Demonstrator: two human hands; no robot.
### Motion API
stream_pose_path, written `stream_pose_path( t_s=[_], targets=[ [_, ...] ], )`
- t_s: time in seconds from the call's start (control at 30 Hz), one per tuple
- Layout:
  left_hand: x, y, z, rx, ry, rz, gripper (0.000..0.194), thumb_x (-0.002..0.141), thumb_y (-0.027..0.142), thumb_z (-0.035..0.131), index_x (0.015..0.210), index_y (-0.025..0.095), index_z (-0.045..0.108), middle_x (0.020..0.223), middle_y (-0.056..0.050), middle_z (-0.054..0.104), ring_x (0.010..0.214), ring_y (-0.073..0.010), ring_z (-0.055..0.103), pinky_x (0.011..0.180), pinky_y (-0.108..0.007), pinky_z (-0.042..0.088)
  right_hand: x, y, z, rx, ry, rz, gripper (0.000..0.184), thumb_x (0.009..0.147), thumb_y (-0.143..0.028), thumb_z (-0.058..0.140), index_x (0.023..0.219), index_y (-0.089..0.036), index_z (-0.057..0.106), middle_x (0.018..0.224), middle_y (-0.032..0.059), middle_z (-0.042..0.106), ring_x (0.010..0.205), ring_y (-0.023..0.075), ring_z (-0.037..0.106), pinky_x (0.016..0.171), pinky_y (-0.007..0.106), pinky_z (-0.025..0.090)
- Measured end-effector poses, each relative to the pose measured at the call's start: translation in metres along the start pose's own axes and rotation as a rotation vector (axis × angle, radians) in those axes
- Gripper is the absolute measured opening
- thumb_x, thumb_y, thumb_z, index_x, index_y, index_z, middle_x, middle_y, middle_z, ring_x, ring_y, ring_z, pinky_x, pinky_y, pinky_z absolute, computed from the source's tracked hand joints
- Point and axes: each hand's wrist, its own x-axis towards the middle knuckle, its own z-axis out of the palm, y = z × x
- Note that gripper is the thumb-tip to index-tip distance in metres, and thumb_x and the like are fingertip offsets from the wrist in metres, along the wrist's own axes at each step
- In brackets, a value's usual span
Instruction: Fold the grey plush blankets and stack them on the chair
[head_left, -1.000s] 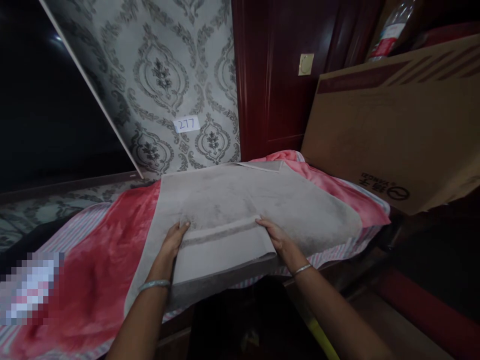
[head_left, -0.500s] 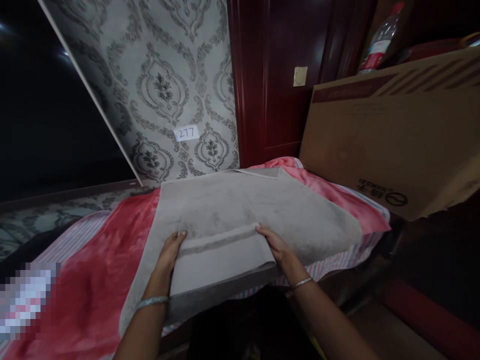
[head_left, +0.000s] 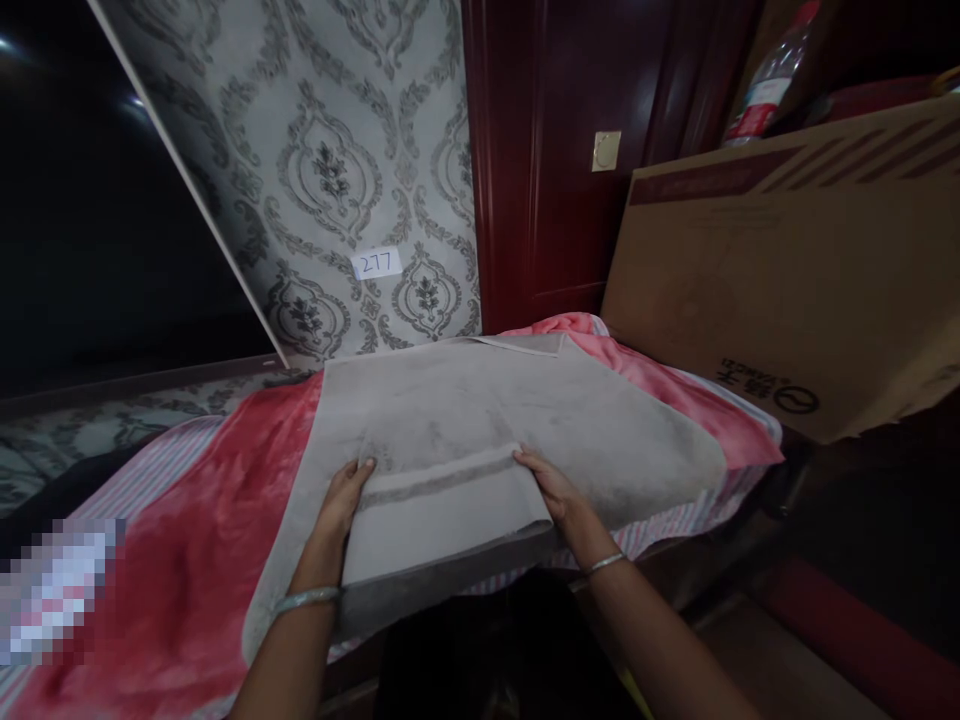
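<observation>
A grey towel lies spread over a pink blanket, its near end folded back on top with a stitched band facing up. My left hand grips the left edge of that folded flap, fingers curled over it. My right hand holds the flap's right edge the same way. Both wrists wear thin bangles.
A large cardboard box leans at the right, a plastic bottle behind it. A dark red wooden door and patterned grey wallpaper with a small label "277" stand behind. A dark screen fills the left.
My hands and the folded towel flap have stayed almost in place; only the view has shifted slightly.
</observation>
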Motion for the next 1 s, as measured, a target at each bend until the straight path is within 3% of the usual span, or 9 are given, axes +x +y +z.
stream_pose_path(
  t_s=[0.17,0.4,0.53,0.77,1.0],
  targets=[
    [-0.01,0.012,0.007,-0.004,0.11,-0.038,0.024,0.079,0.024,0.078,0.099,0.013,0.072,0.109,-0.015,0.077,0.117,-0.0297,0.068,0.102,-0.037,0.053,-0.002,0.001,0.003,0.058,0.028,0.038,0.034,0.079,-0.019,0.068,0.113,-0.021,0.066,0.099,0.0044,0.079,0.092,0.0246,0.075,0.088,0.04,0.061],
    [-0.025,0.029,0.016,-0.049,0.073,-0.061,0.012,0.083,0.014,0.07,0.095,0.013,0.075,0.092,-0.012,0.079,0.11,-0.0298,0.071,0.094,-0.037,0.057,0.007,-0.013,0.008,0.124,-0.001,0.197,0.035,0.085,-0.026,0.06,0.118,-0.015,0.064,0.095,0.0076,0.079,0.088,0.0262,0.076,0.087,0.043,0.061],
    [-0.025,0.03,0.016,-0.048,0.083,-0.07,0.013,0.083,0.014,0.072,0.095,0.013,0.075,0.092,-0.012,0.079,0.107,-0.03,0.072,0.092,-0.037,0.058,0.028,-0.029,0.014,0.078,-0.047,0.199,0.034,0.086,-0.027,0.057,0.117,-0.016,0.066,0.095,0.007,0.079,0.088,0.0257,0.076,0.088,0.043,0.06],
    [-0.013,0.015,0.012,-0.079,0.079,-0.101,0.021,0.081,0.017,0.074,0.101,0.014,0.074,0.087,-0.01,0.079,0.096,-0.0279,0.075,0.083,-0.035,0.06,0.062,-0.036,0.009,-0.009,-0.079,0.139,0.035,0.085,-0.03,0.058,0.116,-0.019,0.068,0.094,0.0056,0.079,0.089,0.0258,0.076,0.088,0.044,0.06],
    [0.021,0.023,0.005,-0.077,-0.074,-0.243,0.014,0.08,0.023,0.072,0.086,0.011,0.074,0.074,-0.012,0.077,0.067,-0.0248,0.074,0.064,-0.033,0.06,0.066,-0.026,-0.004,0.028,-0.045,0.158,0.034,0.087,-0.03,0.057,0.116,-0.017,0.068,0.089,0.0073,0.078,0.085,0.0263,0.076,0.088,0.044,0.06]
  ],
)
